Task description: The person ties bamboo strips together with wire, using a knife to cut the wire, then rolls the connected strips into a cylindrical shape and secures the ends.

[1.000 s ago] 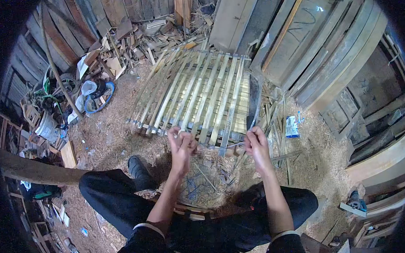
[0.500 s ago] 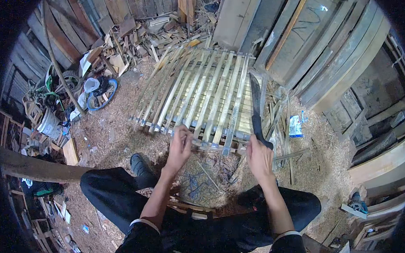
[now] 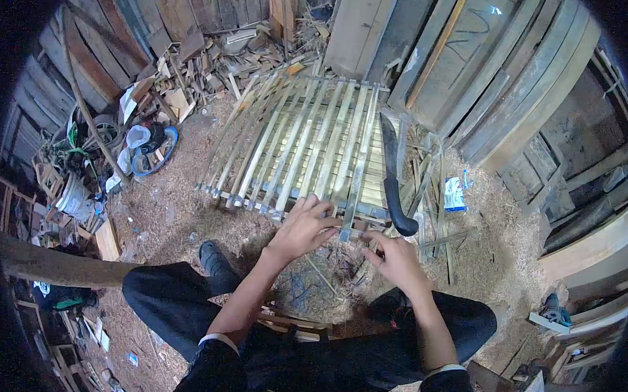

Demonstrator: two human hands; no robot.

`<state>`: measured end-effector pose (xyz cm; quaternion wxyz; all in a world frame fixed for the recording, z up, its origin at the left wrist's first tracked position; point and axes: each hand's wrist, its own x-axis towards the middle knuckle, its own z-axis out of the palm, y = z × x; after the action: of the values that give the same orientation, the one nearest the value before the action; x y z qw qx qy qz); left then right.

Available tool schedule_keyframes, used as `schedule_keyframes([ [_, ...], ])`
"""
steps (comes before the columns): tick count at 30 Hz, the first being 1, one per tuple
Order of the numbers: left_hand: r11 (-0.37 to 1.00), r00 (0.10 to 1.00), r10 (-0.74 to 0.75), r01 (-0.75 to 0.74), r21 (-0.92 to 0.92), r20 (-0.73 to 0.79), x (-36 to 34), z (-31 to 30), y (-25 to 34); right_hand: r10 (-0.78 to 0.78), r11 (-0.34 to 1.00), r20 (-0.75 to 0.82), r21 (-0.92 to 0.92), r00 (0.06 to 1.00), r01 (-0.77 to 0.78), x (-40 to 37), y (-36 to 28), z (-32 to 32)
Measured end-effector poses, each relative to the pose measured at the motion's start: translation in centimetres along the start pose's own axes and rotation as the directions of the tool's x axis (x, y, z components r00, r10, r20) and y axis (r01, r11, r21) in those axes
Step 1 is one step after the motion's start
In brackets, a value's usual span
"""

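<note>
A panel of long pale slats (image 3: 320,144), bound across at both ends with grey strips, lies in front of me. My left hand (image 3: 303,229) is over its near edge, fingers curled and thumb close to a slat end. Beside the panel's near right corner is my right hand (image 3: 394,261), its thumb and forefinger bent together at a thin strip (image 3: 355,232) between the hands. What exactly each hand pinches is too small to make out. A machete (image 3: 392,169) with a black handle rests along the panel's right side, touched by neither hand.
Wood scraps (image 3: 230,67) are heaped against the back wall. Planks (image 3: 454,60) lean at the right. A blue basin (image 3: 159,154) and a white bucket (image 3: 75,197) stand at the left. Loose strips (image 3: 435,205) and a blue-white packet (image 3: 454,193) lie right of the panel.
My right hand has left the machete's handle and moved left to the panel corner. My left hand has shifted right along the near edge. The machete now lies by itself.
</note>
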<state>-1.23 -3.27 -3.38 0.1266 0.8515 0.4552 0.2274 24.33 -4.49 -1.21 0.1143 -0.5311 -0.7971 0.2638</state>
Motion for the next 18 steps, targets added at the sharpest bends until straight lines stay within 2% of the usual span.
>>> schedule_keyframes([
  [1,1.0,1.0,0.003,-0.003,-0.001,0.003,0.0,0.2,-0.2,0.032,0.994,0.082,-0.102,0.996,-0.023,-0.1,-0.3,-0.3],
  [2,1.0,1.0,-0.022,0.021,0.005,0.014,0.0,0.6,-0.5,0.036,0.995,0.082,-0.1,0.996,-0.028,-0.2,-0.5,-0.6],
  [4,0.999,0.998,-0.049,0.049,0.01,0.029,0.0,0.4,-0.4,0.081,0.995,0.236,-0.076,0.968,-0.065,-0.5,-0.8,-1.5],
  [5,0.998,0.997,-0.066,0.066,0.001,0.049,0.1,0.4,-0.2,0.082,0.995,0.237,-0.077,0.968,-0.065,-0.8,-0.6,-2.0],
  [7,0.996,0.994,-0.087,0.087,-0.006,0.067,0.2,0.4,-0.2,-0.026,0.998,0.306,-0.042,0.952,0.041,-1.4,-0.5,-3.3],
  [8,0.998,0.997,-0.067,0.067,0.019,0.039,0.1,0.9,-0.5,-0.029,0.998,0.308,-0.041,0.951,0.044,-1.7,-0.9,-3.7],
  [10,0.998,0.999,-0.043,0.042,0.043,0.012,0.2,1.3,-0.4,-0.043,0.986,0.236,-0.148,0.971,0.08,-2.3,-2.0,-4.9],
  [11,0.996,0.999,-0.048,0.049,0.074,-0.024,0.2,1.5,-0.4,-0.041,0.986,0.235,-0.149,0.971,0.077,-2.5,-2.3,-5.3],
  [13,0.992,0.996,-0.059,0.065,0.105,-0.06,0.2,2.0,-0.1,-0.189,0.974,0.231,-0.078,0.954,0.212,-2.6,-2.6,-5.8],
  [14,0.991,0.993,-0.054,0.066,0.117,-0.102,0.2,2.4,0.0,-0.195,0.973,0.236,-0.077,0.952,0.218,-2.4,-2.9,-5.6],
  [16,0.989,0.988,-0.052,0.07,0.128,-0.144,0.2,2.6,0.4,-0.278,0.949,0.018,-0.149,0.96,0.278,-1.7,-4.0,-4.9],
  [17,0.986,0.985,-0.079,0.1,0.133,-0.151,0.2,2.7,0.6,-0.276,0.95,0.02,-0.149,0.961,0.276,-1.1,-4.0,-3.8],
  [18,0.983,0.982,-0.102,0.124,0.138,-0.158,0.3,2.7,0.8,-0.249,0.958,-0.064,-0.164,0.966,0.236,-0.1,-3.4,-1.9],
])
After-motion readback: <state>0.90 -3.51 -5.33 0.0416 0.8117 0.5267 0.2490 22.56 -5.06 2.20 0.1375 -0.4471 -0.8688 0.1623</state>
